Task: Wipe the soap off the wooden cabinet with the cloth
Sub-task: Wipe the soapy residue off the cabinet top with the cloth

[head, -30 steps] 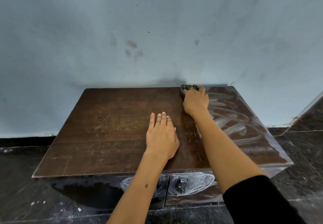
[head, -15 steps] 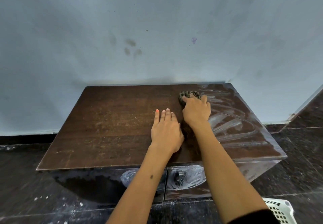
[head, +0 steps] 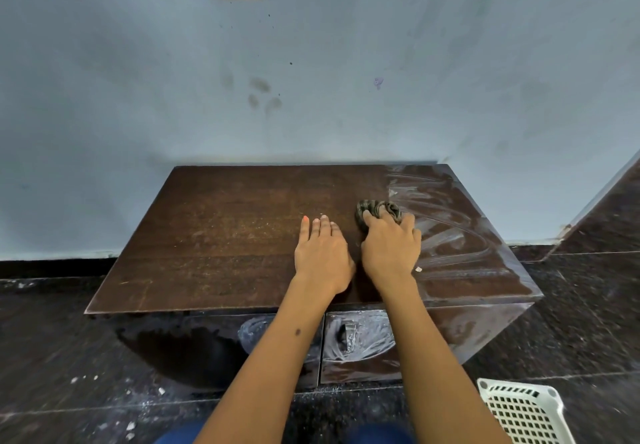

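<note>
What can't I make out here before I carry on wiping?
- Head view: most of the cloth, covered by the right hand.
- Cabinet top beneath both hands; left hand lies flat on it.
- Drawer fronts, partly behind the forearms.
- Basket, cut off by the bottom edge.

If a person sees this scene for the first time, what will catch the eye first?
First, the two hands in the middle of the wooden cabinet: the right hand grips a dark bunched cloth, and the left hand rests flat beside it. Next, the white soap streaks over the right part of the top.
</note>
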